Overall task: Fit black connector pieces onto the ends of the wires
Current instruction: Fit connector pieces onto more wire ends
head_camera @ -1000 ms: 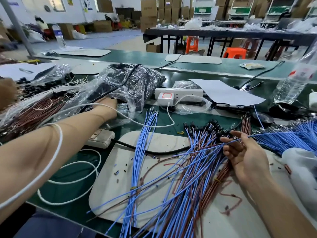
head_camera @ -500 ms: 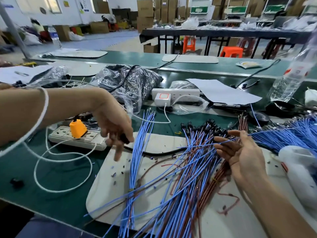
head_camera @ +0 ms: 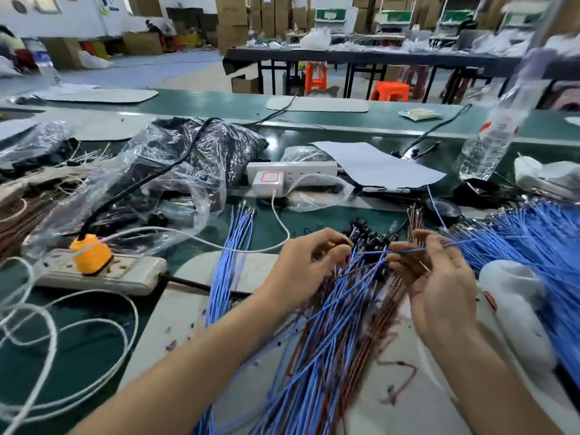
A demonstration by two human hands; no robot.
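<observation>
Hands close together above wire pile (head_camera: pixel 329 340) on pale mat (head_camera: pixel 188 309); right hand (head_camera: pixel 439 277) pinches single blue wire (head_camera: pixel 408 250), which runs off right toward blue heap (head_camera: pixel 533 246); left hand (head_camera: pixel 309 262) fingers curled at wire's left end, contents hidden, cannot tell; black connector pieces (head_camera: pixel 367 237) clustered just beyond fingertips, at pile's far end.

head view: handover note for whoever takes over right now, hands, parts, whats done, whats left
Right hand pinches one blue wire; left hand fingers curled at its tip, contents hidden.
Centre pile already carries black connectors.
Left to do: blue bundle by the left hand and big blue heap at right, ends without connectors.
Plastic bag of dark parts sits behind.
</observation>
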